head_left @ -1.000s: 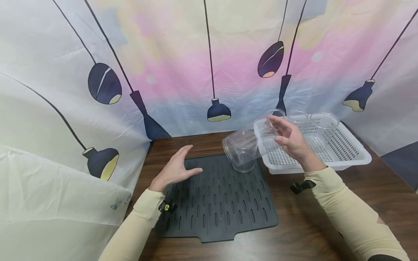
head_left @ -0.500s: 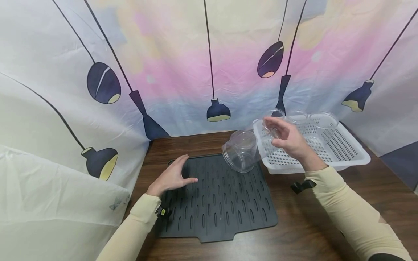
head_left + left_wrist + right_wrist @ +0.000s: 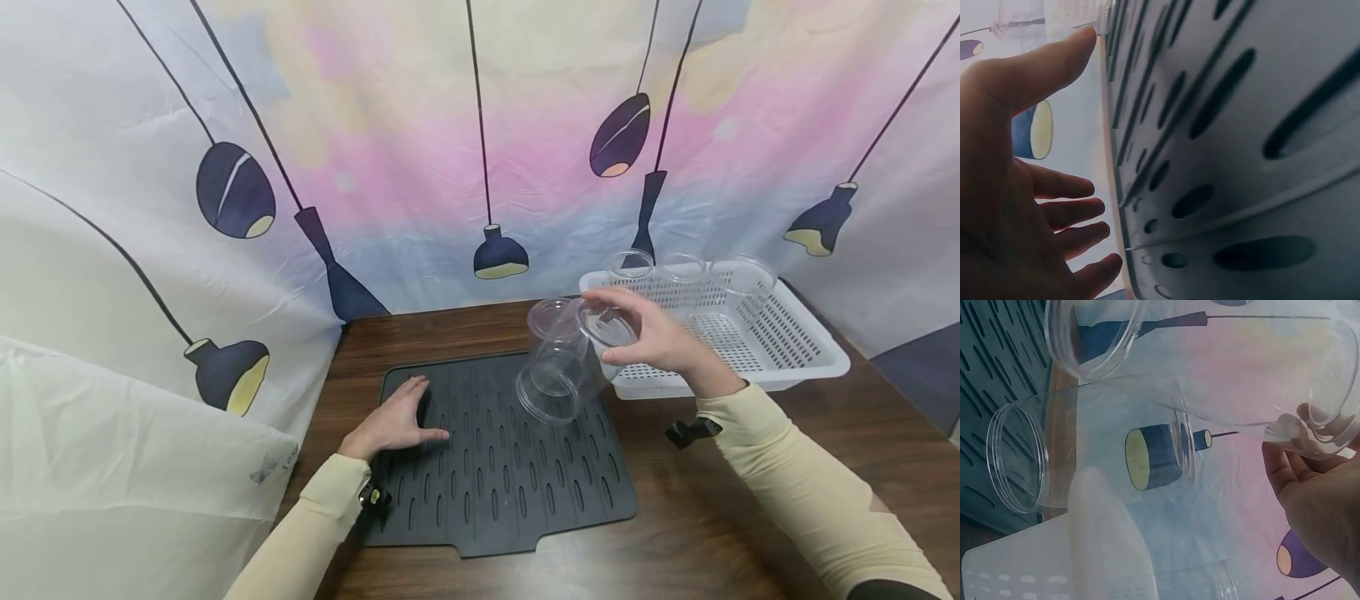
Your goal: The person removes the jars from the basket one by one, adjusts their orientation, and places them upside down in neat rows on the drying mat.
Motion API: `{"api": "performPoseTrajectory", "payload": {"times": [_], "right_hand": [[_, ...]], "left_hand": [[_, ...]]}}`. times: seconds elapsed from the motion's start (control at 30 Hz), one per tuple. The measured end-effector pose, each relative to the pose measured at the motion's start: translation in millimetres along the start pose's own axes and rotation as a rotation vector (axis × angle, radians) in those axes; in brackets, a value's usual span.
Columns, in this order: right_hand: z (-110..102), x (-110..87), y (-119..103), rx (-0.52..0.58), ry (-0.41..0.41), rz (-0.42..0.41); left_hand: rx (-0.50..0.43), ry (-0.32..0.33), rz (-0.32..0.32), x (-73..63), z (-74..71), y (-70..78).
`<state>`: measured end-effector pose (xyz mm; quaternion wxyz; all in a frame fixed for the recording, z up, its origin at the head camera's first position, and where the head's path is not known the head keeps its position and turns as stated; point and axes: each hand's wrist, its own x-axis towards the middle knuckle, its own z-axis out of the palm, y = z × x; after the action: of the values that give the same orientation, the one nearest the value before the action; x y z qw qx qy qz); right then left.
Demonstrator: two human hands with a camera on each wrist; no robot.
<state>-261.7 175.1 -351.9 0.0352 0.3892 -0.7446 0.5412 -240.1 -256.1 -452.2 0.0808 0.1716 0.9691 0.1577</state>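
The right hand [image 3: 652, 337] has its thumb and fingers curled round the top end of a clear cup [image 3: 564, 367], which hangs tilted over the dark mat [image 3: 495, 492], on the mat's right side. The cup's low end looks like its mouth, so the hand seems to grip the other end to keep off the rim. Just behind it stands one more see-through cup [image 3: 544, 322], up straight by the mat's far right corner; I cannot tell if the two touch. The left hand [image 3: 393, 425] holds nothing. Its thumb and fingers are spread apart by the mat's left side, maybe there to keep out of the cup's way; I cannot tell if they touch the mat. The mat lies flat on the brown bench [image 3: 585, 567], and its long slots may help stop things sliding. The white basket [image 3: 795, 342] sits just right of the mat, perhaps so the arm has a short way to go. Three tall cups [image 3: 681, 287] show in a row at its back, maybe so the wall helps hold them up.
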Motion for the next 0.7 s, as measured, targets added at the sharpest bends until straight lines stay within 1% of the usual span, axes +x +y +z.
{"api": "performPoseTrajectory", "payload": {"times": [0.07, 0.17, 0.3, 0.4, 0.57, 0.7], "right_hand": [[3, 0.0, 0, -0.057, -0.019, -0.002], [6, -0.5, 0, -0.197, -0.026, 0.006], [11, -0.7, -1, -0.335, -0.046, 0.012], [16, -0.7, -2, -0.353, -0.063, 0.012], [22, -1.4, -1, -0.403, -0.07, 0.001], [26, -2.2, 1, -0.466, -0.068, -0.011]], "left_hand": [[0.003, -0.005, -0.003, -0.7, 2.8, -1.3], [0.012, -0.009, -0.003, -1.3, 5.6, -2.9], [0.018, -0.021, -0.015, -2.2, 8.6, -4.5], [0.022, -0.031, -0.023, -2.3, 10.9, -5.7], [0.031, -0.033, -0.022, -2.2, 13.9, -6.7], [0.05, -0.033, -0.025, -2.0, 14.9, -6.6]]}}
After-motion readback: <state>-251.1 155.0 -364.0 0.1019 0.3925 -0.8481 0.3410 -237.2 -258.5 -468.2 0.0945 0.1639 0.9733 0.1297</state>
